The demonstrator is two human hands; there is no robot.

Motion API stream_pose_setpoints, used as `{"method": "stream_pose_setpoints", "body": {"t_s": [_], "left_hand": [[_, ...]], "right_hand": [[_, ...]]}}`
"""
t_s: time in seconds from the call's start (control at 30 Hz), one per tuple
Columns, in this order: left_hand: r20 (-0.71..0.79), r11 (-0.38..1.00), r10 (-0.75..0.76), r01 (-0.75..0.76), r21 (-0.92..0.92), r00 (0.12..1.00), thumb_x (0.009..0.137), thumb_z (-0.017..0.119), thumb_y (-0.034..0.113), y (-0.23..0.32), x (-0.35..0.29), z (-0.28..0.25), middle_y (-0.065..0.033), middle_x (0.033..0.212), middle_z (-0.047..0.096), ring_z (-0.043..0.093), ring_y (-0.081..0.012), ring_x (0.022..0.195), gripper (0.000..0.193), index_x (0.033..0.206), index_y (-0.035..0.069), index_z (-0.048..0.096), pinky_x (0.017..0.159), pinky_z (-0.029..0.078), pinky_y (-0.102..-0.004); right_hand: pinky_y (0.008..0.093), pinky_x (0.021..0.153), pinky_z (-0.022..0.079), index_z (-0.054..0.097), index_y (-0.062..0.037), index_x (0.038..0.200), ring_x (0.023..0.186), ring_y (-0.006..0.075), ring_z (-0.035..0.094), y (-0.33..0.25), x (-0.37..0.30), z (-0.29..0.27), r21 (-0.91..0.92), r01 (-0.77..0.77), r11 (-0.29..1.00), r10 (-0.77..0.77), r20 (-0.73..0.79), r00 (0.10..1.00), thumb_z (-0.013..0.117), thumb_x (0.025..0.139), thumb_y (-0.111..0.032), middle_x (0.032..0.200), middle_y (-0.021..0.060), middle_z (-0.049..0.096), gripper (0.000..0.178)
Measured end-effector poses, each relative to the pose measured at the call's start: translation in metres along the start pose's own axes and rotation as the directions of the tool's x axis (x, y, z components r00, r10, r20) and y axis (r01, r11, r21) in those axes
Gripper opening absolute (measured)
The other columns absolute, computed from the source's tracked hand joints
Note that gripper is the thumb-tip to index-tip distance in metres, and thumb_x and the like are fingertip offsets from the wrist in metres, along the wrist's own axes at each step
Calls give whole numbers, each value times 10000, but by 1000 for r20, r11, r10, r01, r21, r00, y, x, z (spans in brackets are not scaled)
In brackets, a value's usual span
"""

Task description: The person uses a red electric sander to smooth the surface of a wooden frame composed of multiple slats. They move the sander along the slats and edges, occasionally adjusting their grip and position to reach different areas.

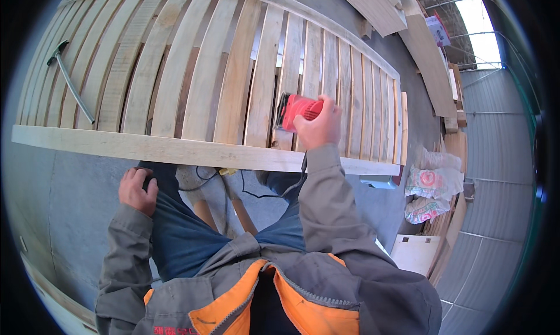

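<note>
At the bottom of the frame a grey work jacket (326, 276) with orange lining hangs open over blue trousers (186, 236), the person bending over the work. The left hand (138, 190), lower left of centre, rests on the left thigh with fingers curled and nothing in its grip, probably to brace the body while leaning forward. The right arm reaches up through the centre of the frame; the right hand (318, 125) has its grip clamped over the top of a red power sander (297, 110), pressing it down on the slats just above the near rail, right of centre. A black cord (262, 194) trails from the tool down toward the floor between the legs.

The sander sits on a large slatted wooden frame (175, 149), its pale near rail crossing the frame from left to right and many narrow slats fanning upward from it. It seems to lie flat at about waist height so the tool can bear on it from above; what holds it up is hidden. On the slats at upper left lies a crowbar (73, 87), well apart from both hands.

Beyond, the floor (70, 207) is grey concrete. At right stand filled printed sacks (431, 186), stacked planks (429, 67) and a pale board (415, 252) with corrugated metal wall behind.
</note>
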State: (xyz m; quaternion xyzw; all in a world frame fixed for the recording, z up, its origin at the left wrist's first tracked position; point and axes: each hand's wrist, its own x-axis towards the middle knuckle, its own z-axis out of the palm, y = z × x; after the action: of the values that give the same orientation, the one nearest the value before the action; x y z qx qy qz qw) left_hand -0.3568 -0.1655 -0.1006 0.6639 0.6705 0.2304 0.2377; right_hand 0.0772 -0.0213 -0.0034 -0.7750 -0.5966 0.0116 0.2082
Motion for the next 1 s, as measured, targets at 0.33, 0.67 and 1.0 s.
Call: {"method": "stream_pose_setpoints", "body": {"t_s": [0.33,0.67,1.0], "left_hand": [[24,1000,6,-6,4,1000,859,731,111,7,10,1,-171,1063,696,642,-406,1020,196,1028,15,700,911,518,-492],[46,1000,0,0,5,999,820,735,83,17,22,0,-189,1065,675,634,-435,1030,194,991,18,672,917,510,-514],[97,999,-6,2,34,995,805,717,71,22,31,-1,-216,1143,695,620,-462,1110,278,1077,15,713,978,497,-536]], "right_hand": [[489,960,554,565,-86,1327,1083,418,647,5,63,16,-25,22,999,-25,-90,996,823,757,-246,1219,237,606,646],[475,942,585,549,-93,1361,1127,405,659,-5,115,30,-68,50,996,-56,-92,994,828,776,-248,1278,231,601,666],[466,927,596,542,-109,1371,1144,383,658,-7,166,46,-82,70,994,-81,-130,988,822,765,-248,1273,215,611,682]]}}
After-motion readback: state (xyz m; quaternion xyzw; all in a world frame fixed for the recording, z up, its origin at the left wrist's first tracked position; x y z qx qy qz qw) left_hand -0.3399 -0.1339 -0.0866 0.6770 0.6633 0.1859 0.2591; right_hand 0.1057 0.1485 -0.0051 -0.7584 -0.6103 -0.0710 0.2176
